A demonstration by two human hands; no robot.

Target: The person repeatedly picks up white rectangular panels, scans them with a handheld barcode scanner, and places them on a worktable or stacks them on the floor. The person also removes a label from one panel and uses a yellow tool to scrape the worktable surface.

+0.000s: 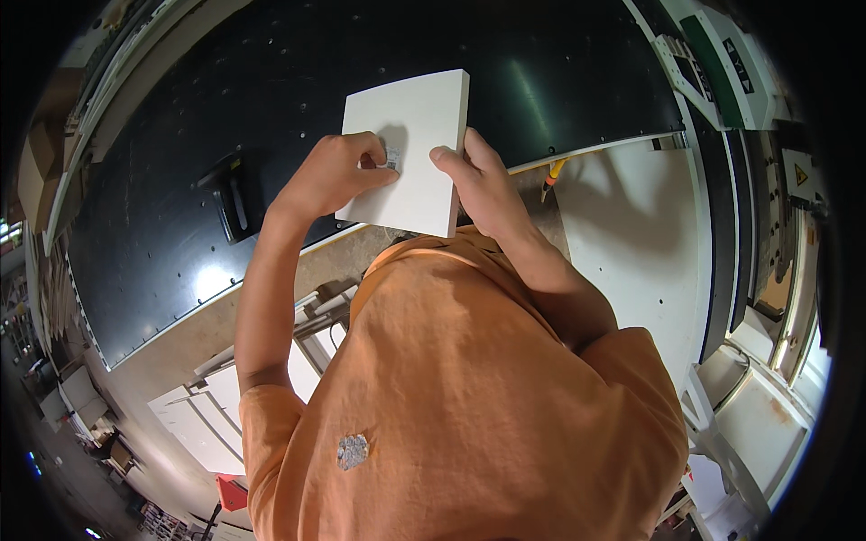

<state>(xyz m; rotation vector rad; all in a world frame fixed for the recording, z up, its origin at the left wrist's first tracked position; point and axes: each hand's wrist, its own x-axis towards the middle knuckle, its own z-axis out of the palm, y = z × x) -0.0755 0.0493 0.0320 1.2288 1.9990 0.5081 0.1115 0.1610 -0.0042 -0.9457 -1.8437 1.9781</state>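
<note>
A thick white rectangular panel [415,113] is tilted up in front of me, over the near edge of the black table. My right hand [487,185] grips its right edge, thumb on the face and fingers around behind, where they are hidden. On the panel's face lies a small printed label [391,160]. My left hand [338,171] is at this label with index finger curled and thumb stretched along it, closed about its left side; its other fingers are tucked under. On the table to the left lies a black handheld scanner [234,198].
The black table [298,54] has small studs over its surface. A white board [631,243] extends at the right, beside a yellow-and-red tool [552,176]. White panels [207,419] lean low at the left. Machine parts [722,77] with green casing stand at the far right.
</note>
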